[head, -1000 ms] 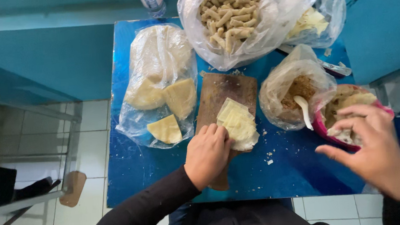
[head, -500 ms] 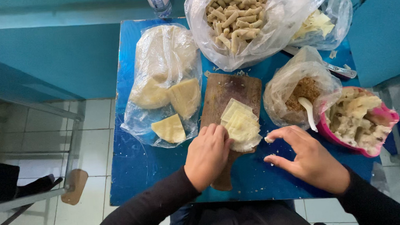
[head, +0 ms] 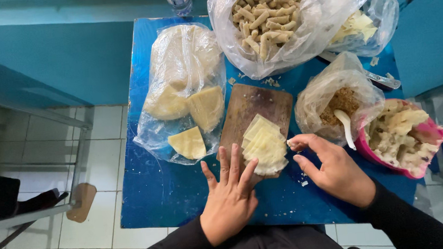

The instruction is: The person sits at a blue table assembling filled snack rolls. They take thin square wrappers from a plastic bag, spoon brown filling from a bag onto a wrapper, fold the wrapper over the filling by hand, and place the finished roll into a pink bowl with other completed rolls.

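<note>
A: Grip status?

B: My right hand (head: 336, 173): thumb and forefinger pinched together on a small pale bit of filling (head: 292, 144), right at the right edge of the wrapper stack (head: 265, 145). Other fingers loose. My left hand (head: 231, 192): flat, fingers spread apart, holding nothing. Its fingertips press the near edge of the stack and the cutting board (head: 249, 109).

A: Where does the stack sit relative to the pinch?

B: Just left of it, nearly touching. The stack lies on the near end of the board, long axis running away from me, one corner pointing to the far side. Right hand is the one carrying the filling; left hand is nearer the stack itself and pins it.

A: Surroundings?

B: Pink bowl (head: 433, 142) of pale lumpy filling to my right. Clear bag of brown crumbs (head: 330, 97) with a white spoon (head: 345, 125) between bowl and board. Bag of rolled pieces (head: 271, 20) at the far side, bag of flat wrappers (head: 182, 96) left of the board. All on the blue tabletop (head: 158, 192).
</note>
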A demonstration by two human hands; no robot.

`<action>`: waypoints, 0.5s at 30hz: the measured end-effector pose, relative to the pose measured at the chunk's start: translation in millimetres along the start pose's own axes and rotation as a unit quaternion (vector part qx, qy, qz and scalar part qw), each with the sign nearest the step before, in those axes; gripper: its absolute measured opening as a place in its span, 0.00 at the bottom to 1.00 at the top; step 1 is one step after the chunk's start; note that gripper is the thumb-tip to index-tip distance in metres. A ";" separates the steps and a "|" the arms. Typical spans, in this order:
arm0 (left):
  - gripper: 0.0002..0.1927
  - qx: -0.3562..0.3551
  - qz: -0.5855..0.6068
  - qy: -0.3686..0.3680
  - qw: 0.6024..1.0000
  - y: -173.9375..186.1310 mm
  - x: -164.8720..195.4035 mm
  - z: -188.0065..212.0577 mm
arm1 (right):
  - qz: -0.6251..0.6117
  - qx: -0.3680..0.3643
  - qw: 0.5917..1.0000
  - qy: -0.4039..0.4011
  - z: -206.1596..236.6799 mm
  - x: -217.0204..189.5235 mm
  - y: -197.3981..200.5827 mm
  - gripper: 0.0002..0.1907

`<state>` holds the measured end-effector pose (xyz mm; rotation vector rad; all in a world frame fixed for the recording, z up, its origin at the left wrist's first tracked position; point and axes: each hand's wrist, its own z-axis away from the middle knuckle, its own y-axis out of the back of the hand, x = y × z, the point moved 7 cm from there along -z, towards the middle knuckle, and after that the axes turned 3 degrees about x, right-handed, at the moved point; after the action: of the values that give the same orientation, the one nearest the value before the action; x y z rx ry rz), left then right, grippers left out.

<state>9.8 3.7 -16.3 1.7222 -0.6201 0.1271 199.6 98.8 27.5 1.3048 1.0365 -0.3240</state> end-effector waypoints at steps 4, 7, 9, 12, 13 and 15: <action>0.42 -0.012 0.024 -0.007 1.000 9.3 1.2 3.0 | 0.044 -0.004 0.997 0.064 -1.9 -8.4 -0.7 0.19; 0.40 0.009 0.014 0.004 1.000 14.2 3.7 -8.0 | 0.086 -0.012 0.988 0.129 -5.0 -17.3 -7.2 0.27; 0.38 0.032 -0.010 0.012 0.999 11.2 -0.6 -26.9 | 0.112 -0.014 0.980 0.164 -6.7 -22.6 -13.9 0.32; 0.37 0.052 -0.053 0.014 0.997 4.5 -10.4 -50.9 | 0.168 -0.015 0.964 0.205 -10.0 -27.3 -26.4 0.34; 0.37 0.053 -0.066 0.008 0.996 2.5 -11.7 -53.7 | 0.206 -0.019 0.955 0.214 -10.7 -27.7 -32.7 0.35; 0.37 0.055 -0.080 0.004 0.995 -1.0 -13.2 -55.3 | 0.299 -0.013 0.924 0.239 -8.4 -28.6 -38.0 0.35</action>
<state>12.6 60.0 -8.4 1.8690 -0.4739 0.0566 153.1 85.4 26.3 1.6455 0.9707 0.4946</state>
